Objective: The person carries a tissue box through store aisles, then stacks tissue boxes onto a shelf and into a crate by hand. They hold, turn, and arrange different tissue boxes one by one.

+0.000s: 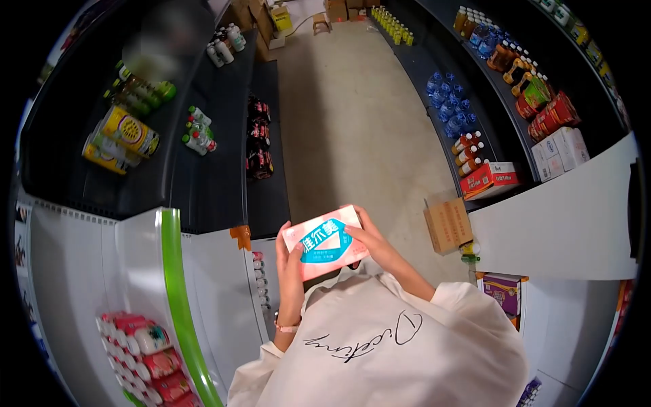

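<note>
A pink and white box (325, 243) with a teal label and large white characters is held in front of my body, slightly tilted. My left hand (291, 261) grips its left side, the thumb on the front face and the fingers round the edge. On the right side, my right hand (369, 237) grips the box too, its thumb lying across the label. The fingertips behind the box are hidden. A bracelet is on my left wrist.
Dark shelves (217, 136) with bottles and packs line the left; more shelves (407, 74) stand on the right. An open cardboard box (447, 225) is on the floor at the right. Pink can packs (146, 353) are at lower left. The aisle floor (352, 122) runs ahead.
</note>
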The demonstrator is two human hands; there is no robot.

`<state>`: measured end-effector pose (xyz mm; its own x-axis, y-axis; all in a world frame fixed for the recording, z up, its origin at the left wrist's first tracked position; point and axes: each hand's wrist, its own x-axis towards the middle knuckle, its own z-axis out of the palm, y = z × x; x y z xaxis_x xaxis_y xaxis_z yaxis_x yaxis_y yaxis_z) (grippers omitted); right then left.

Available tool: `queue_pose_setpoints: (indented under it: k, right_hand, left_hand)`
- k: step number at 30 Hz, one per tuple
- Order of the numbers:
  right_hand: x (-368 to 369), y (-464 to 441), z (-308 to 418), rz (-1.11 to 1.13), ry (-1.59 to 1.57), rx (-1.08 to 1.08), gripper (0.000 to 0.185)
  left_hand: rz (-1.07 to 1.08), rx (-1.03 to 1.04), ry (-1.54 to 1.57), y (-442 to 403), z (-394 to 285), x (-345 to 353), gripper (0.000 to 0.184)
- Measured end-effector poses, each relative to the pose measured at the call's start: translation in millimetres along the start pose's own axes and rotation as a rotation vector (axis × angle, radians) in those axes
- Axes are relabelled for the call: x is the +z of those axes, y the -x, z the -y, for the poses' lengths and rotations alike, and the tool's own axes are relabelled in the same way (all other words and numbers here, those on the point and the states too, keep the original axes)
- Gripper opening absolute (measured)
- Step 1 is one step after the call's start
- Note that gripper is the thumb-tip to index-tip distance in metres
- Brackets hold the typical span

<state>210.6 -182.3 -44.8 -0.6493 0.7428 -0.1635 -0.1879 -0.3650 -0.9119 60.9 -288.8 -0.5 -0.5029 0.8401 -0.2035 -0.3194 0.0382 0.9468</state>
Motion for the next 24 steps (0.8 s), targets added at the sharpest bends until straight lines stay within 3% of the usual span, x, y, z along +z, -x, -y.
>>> queue_pose_setpoints:
  k: [2,5,10,14,24]
  right_hand:
    - [2.7,-22.1,29.9,0.002,-0.049,0.186,0.058]
    - [-11.2,-55.8,27.3,-0.049,0.015,0.168,0.059]
    - [-35.3,-110.5,36.3,-0.164,-0.025,0.344,0.062]
    - [-47.2,-183.0,48.0,-0.205,-0.036,0.315,0.065]
    - [-29.1,-427.5,119.1,-0.251,-0.093,0.149,0.061]
  left_hand:
    - [-0.004,-0.055,0.056,-30.9,-8.2,3.1,0.047]
    - [0.022,-0.105,0.053,-72.6,-4.3,5.1,0.047]
    - [0.049,-0.290,0.117,-144.8,12.2,17.0,0.047]
    - [0.098,-0.358,0.143,-225.3,-9.8,28.1,0.047]
    - [0.237,-0.147,0.015,-491.4,-89.5,13.4,0.047]
